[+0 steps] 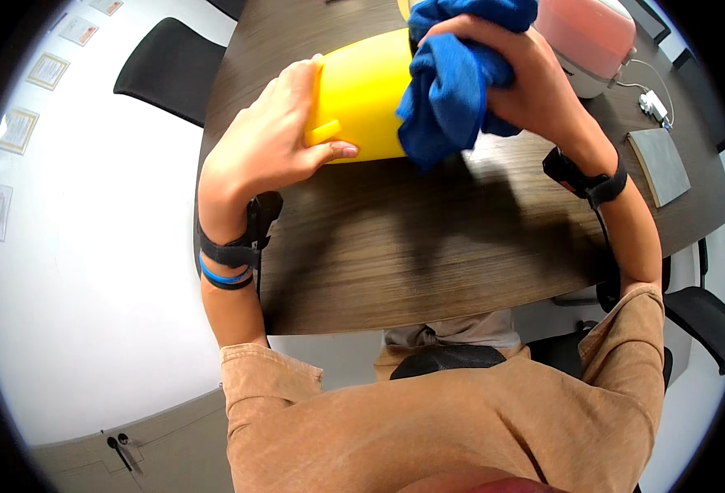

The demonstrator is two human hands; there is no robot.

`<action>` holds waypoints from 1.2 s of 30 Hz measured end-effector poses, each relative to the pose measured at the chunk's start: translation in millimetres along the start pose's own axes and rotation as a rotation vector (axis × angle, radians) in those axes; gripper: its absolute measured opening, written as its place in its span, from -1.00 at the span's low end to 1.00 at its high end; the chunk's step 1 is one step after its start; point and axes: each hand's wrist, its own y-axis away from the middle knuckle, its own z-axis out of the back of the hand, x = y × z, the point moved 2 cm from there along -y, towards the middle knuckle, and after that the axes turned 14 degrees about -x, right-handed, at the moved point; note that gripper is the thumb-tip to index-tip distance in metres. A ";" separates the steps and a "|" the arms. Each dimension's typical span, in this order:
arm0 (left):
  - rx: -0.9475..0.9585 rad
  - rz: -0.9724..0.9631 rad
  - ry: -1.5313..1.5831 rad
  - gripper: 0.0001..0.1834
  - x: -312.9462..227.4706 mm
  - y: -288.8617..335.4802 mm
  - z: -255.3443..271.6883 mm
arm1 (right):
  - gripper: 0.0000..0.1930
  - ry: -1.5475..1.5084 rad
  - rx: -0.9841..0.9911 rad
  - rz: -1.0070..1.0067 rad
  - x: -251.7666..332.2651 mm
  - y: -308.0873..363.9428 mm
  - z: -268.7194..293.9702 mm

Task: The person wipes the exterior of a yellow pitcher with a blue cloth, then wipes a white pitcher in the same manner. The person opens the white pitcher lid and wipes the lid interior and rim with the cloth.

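Observation:
A glossy yellow container (362, 90) lies tilted on its side over the far part of the table, a short yellow tab sticking out near its left end. My left hand (268, 127) is closed on that left end, the thumb along the near side and the fingers over the far side. At the other end, my right hand (535, 78) grips a bunched blue cloth (453, 94) that rests against the container and covers its right end. Whether part of the cloth goes inside the container is hidden. Each wrist wears a black strapped device.
Beyond my right hand stands a pink and white appliance (588, 41) with a thin white cable and white plug (652, 104). A grey notebook (658, 167) lies near the right edge of the dark wooden table (395, 271). Black chairs (169, 70) flank the table; framed sheets hang at left.

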 end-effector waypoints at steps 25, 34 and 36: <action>0.072 0.012 0.119 0.12 0.7 1.4 2.7 | -0.36 -0.213 0.555 -0.126 -4.4 34.2 -10.4; 0.070 -0.025 0.097 0.12 4.0 -0.1 -2.1 | 0.01 -0.771 0.229 -0.134 -58.0 37.4 11.0; 0.061 -0.062 0.104 0.12 3.1 -5.8 -2.6 | 0.07 -0.891 0.123 -0.249 -90.1 56.3 6.1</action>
